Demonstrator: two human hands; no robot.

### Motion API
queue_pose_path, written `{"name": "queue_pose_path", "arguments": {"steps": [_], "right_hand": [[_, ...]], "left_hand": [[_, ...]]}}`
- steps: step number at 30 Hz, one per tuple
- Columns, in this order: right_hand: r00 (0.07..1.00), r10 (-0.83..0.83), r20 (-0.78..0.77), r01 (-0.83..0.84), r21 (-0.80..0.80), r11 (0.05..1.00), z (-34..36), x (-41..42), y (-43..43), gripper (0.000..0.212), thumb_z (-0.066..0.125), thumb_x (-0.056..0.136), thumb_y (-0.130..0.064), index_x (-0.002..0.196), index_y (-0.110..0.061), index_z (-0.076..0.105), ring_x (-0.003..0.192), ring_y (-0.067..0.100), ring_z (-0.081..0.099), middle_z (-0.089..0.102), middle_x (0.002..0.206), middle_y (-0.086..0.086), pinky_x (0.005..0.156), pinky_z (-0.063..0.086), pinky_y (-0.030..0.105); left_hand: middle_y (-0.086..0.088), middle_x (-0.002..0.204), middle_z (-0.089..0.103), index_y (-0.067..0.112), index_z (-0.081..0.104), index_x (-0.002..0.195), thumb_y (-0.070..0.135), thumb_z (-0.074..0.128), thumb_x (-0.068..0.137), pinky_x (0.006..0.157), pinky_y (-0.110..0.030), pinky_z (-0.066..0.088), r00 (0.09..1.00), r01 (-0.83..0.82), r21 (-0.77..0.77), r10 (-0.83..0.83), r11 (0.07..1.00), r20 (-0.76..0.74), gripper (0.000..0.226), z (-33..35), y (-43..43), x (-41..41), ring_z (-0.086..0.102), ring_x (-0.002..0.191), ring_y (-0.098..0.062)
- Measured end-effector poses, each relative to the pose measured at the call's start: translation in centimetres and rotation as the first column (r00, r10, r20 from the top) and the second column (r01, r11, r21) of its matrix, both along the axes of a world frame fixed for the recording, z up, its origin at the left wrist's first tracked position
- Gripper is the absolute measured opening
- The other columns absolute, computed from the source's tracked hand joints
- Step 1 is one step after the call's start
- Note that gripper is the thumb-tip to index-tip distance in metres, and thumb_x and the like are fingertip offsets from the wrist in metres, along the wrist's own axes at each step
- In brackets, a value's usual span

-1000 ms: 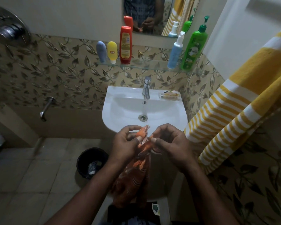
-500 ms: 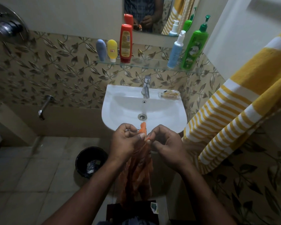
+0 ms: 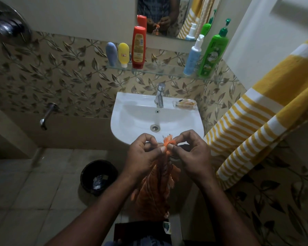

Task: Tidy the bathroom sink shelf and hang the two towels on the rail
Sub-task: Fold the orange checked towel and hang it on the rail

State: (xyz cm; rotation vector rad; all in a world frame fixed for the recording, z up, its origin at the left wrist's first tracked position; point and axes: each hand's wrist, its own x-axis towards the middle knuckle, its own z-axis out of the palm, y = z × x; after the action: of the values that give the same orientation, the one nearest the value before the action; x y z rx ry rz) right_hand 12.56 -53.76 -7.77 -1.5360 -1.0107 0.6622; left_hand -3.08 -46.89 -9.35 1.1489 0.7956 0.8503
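An orange towel (image 3: pixel 156 189) hangs bunched in front of the white sink (image 3: pixel 132 125). My left hand (image 3: pixel 144 155) and my right hand (image 3: pixel 190 153) pinch its frayed top corner side by side, thumbs nearly touching. A yellow and white striped towel (image 3: pixel 256 118) hangs draped at the right. On the glass shelf (image 3: pixel 160 71) stand a blue-grey bottle (image 3: pixel 111 54), a yellow bottle (image 3: pixel 123 55) and a red bottle (image 3: pixel 138 47) at the left. At its right end stand a light blue pump bottle (image 3: pixel 192 57) and a green pump bottle (image 3: pixel 212 50).
A tap (image 3: pixel 159 97) and a soap dish (image 3: pixel 185 103) sit on the sink's back rim. A black bin (image 3: pixel 99 177) with litter stands on the tiled floor at the left. A mirror (image 3: pixel 164 15) hangs above the shelf. A wall spout (image 3: pixel 46 116) sticks out at the left.
Both hands have worked along the orange towel's top edge and now pinch its frayed corner close together. The towel hangs straighter and narrower below them.
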Motion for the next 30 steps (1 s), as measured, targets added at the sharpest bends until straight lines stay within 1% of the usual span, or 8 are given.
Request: {"name": "queue_pose_path", "arguments": {"steps": [3,7,11,14,17,21,25,30], "right_hand": [[1.0,-0.014,0.002,0.014,-0.008,1.0,0.1,0.0,0.0,0.026,0.085,0.085,-0.005,0.087,-0.02,0.065,0.08,0.032,0.08,0.079,0.091,0.011,0.072,0.065,0.059],[1.0,-0.028,-0.007,0.028,-0.011,1.0,0.2,-0.1,0.0,0.029,0.086,0.084,-0.006,0.083,-0.025,0.064,0.079,0.034,0.08,0.079,0.092,0.011,0.071,0.064,0.06],[0.999,-0.052,0.002,0.052,-0.002,0.999,0.3,-0.3,-0.1,0.034,0.086,0.084,-0.003,0.078,-0.027,0.062,0.079,0.033,0.08,0.077,0.09,0.01,0.07,0.064,0.06],[0.997,-0.072,0.013,0.072,0.002,0.997,0.2,-0.3,-0.1,0.034,0.085,0.083,-0.003,0.076,-0.025,0.061,0.079,0.031,0.08,0.077,0.089,0.01,0.069,0.065,0.06],[0.995,-0.094,0.023,0.094,0.01,0.996,0.1,-0.4,0.0,0.033,0.085,0.083,-0.002,0.075,-0.023,0.061,0.078,0.03,0.08,0.077,0.087,0.008,0.068,0.065,0.059],[0.993,-0.112,0.037,0.112,0.009,0.994,-0.1,-0.3,0.1,0.035,0.085,0.082,-0.001,0.073,-0.022,0.059,0.077,0.029,0.079,0.076,0.086,0.006,0.067,0.065,0.059],[0.995,-0.098,0.032,0.098,0.006,0.995,-0.4,-0.4,0.1,0.038,0.083,0.083,0.002,0.071,-0.02,0.055,0.079,0.031,0.079,0.074,0.086,0.008,0.067,0.064,0.06],[0.996,-0.084,0.013,0.084,0.003,0.996,-0.6,-0.5,0.1,0.034,0.083,0.083,0.001,0.073,-0.018,0.057,0.084,0.028,0.079,0.077,0.088,0.008,0.071,0.065,0.059]], "left_hand": [[-0.016,0.093,0.081,0.005,0.054,0.095,-0.008,0.071,0.092,0.072,-0.033,0.063,1.0,-0.001,-0.004,0.001,1.0,0.017,0.022,0.4,-0.1,-0.1,0.08,0.088,-0.028],[-0.014,0.098,0.081,0.007,0.054,0.094,-0.007,0.072,0.092,0.077,-0.039,0.064,0.999,0.008,0.055,-0.006,0.998,-0.037,0.022,0.4,0.0,-0.1,0.08,0.093,-0.03],[-0.008,0.094,0.082,0.006,0.056,0.095,-0.005,0.073,0.093,0.072,-0.03,0.063,0.998,0.008,0.113,0.0,0.994,-0.063,0.021,0.6,-0.2,-0.1,0.08,0.089,-0.024],[-0.003,0.091,0.081,0.006,0.058,0.097,-0.002,0.074,0.093,0.071,-0.03,0.063,0.995,0.012,0.161,0.003,0.987,-0.096,0.018,0.5,-0.1,-0.1,0.08,0.088,-0.022],[-0.006,0.091,0.08,0.009,0.059,0.095,0.004,0.076,0.094,0.074,-0.034,0.064,0.995,0.008,0.187,0.011,0.982,-0.099,0.018,0.4,-0.1,-0.1,0.08,0.088,-0.024],[-0.009,0.095,0.082,0.017,0.059,0.09,0.006,0.084,0.086,0.082,-0.046,0.065,0.994,0.041,0.208,-0.019,0.977,-0.105,0.028,0.1,0.0,-0.1,0.08,0.092,-0.025],[-0.008,0.086,0.08,0.026,0.06,0.083,0.02,0.082,0.08,0.08,-0.056,0.064,0.988,0.008,0.253,0.031,0.967,-0.149,0.023,-0.5,0.2,0.0,0.079,0.086,-0.028],[-0.004,0.079,0.075,0.024,0.058,0.081,0.02,0.078,0.079,0.077,-0.057,0.062,0.98,-0.032,0.296,0.088,0.955,-0.179,0.021,-0.9,0.0,0.2,0.076,0.08,-0.028]]}}
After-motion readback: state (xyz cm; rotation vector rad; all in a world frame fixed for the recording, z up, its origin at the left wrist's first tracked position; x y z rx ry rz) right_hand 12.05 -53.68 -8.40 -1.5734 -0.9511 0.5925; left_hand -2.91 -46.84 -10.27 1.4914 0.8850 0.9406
